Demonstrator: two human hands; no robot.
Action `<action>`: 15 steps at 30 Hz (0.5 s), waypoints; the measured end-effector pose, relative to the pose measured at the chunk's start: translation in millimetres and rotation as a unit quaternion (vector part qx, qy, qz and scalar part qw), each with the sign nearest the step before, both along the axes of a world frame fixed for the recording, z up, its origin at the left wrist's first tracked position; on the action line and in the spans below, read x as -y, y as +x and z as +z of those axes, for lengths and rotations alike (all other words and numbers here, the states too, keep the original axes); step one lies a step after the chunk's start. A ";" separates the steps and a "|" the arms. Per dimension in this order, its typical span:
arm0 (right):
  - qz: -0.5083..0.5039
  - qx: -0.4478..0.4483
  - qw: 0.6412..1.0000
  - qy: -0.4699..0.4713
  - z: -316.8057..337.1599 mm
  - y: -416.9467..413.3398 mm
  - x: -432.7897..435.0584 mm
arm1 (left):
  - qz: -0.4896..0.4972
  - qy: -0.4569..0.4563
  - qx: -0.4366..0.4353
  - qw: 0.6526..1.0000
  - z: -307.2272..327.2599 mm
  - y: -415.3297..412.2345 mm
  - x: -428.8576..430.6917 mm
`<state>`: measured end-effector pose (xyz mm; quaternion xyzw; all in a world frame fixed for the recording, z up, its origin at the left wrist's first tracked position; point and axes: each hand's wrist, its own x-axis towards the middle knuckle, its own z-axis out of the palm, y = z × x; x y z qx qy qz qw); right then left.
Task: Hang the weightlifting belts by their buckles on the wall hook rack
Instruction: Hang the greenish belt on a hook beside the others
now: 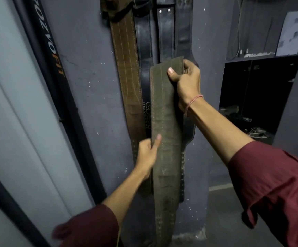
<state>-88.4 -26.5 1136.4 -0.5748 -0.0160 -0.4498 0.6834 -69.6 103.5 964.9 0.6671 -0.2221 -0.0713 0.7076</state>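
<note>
Hanging step: left grip (147,155) and right grip (185,82) clasp the olive belt (164,122); next, its unseen buckle needs a hook.

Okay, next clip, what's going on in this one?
A person holds an olive-green belt upright before a grey wall. The right-hand grip holds its top end; the left-hand grip pinches its left edge lower down. A brown belt and black belts already hang behind it. The held belt is not yet hung; its buckle is out of view.
</note>
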 end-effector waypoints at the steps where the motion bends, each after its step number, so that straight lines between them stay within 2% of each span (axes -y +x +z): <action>1: 0.010 -0.002 1.000 -0.003 -4.1 -0.4 -1.1 | -0.004 -0.033 0.010 0.999 28.4 3.1 4.4; 3: 0.030 -0.008 0.999 -0.015 -11.3 -3.4 -3.4 | -0.045 -0.077 0.007 0.996 86.1 17.7 9.0; 7: 0.060 -0.003 0.996 -0.060 -18.9 -11.5 -5.2 | -0.161 -0.093 -0.087 0.979 184.2 42.9 3.6; 11: 0.071 -0.005 0.995 -0.071 -30.2 -23.7 -1.6 | -0.053 -0.151 -0.067 0.985 197.3 35.8 20.6; 15: 0.120 -0.088 0.986 -0.080 -98.1 -34.8 5.9 | -0.013 -0.207 -0.029 0.978 190.8 33.8 25.3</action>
